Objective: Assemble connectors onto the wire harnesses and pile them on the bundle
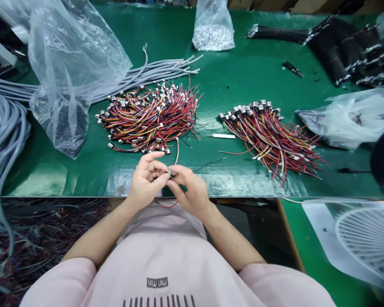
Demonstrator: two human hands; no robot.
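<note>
Near the front edge of the green table (83,179), my left hand (149,179) and my right hand (188,185) meet, fingertips pinched on a small wire assembly (176,155). Its coloured wires run up from the fingertips and a red wire hangs below. The small part between the fingers is mostly hidden. Just beyond my hands lies a pile of wired connectors (147,115) with red, yellow, black and white leads. A second bundle of wired connectors (265,132) lies to the right. Between them rests a white pen-like tool (223,136).
Grey cables (6,136) and a plastic bag (73,55) fill the left. At the back stands a bag of small parts (213,36). Black wire bundles (336,47), a black tool (292,69) and a whitish bag (358,119) lie right. A fan (368,234) is lower right.
</note>
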